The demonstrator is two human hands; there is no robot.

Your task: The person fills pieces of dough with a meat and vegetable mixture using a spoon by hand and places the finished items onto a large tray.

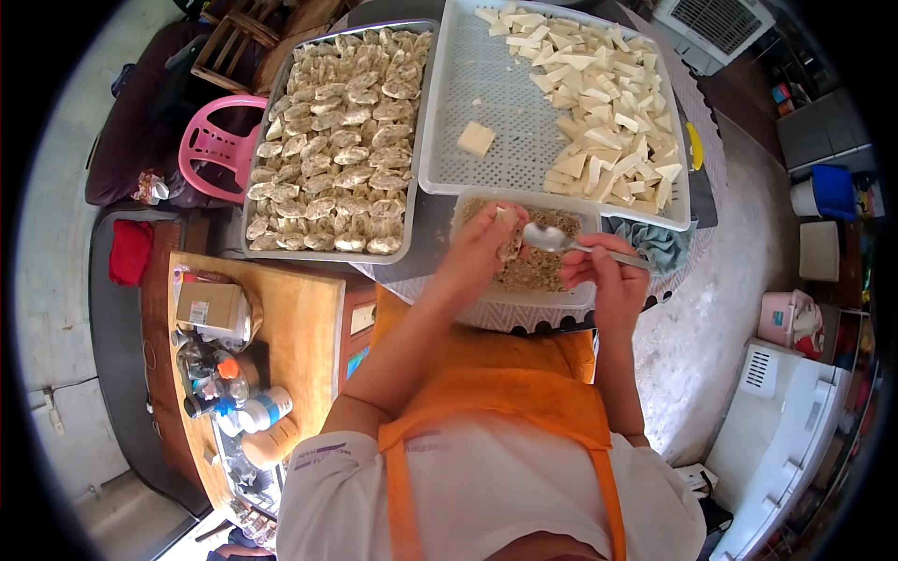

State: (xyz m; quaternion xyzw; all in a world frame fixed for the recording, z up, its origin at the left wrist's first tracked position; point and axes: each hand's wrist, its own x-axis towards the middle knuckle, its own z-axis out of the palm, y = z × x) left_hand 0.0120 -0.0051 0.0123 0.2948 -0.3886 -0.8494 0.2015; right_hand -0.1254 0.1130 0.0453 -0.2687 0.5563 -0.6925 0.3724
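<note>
My left hand holds a filled piece of tofu above a plastic tub of brown minced filling. In my right hand is a metal spoon, its bowl close beside that piece, over the tub. At the upper left, a metal tray is packed with rows of filled pieces. A white perforated plastic tray at the upper right bears a heap of cut pale tofu wedges along its right side, and one square block lies apart from them.
A bluish cloth lies right of the tub. Left of me, a wooden table carries a cardboard box, jars and bottles. A pink plastic chair stands beyond the metal tray's left edge. A white appliance stands at the lower right.
</note>
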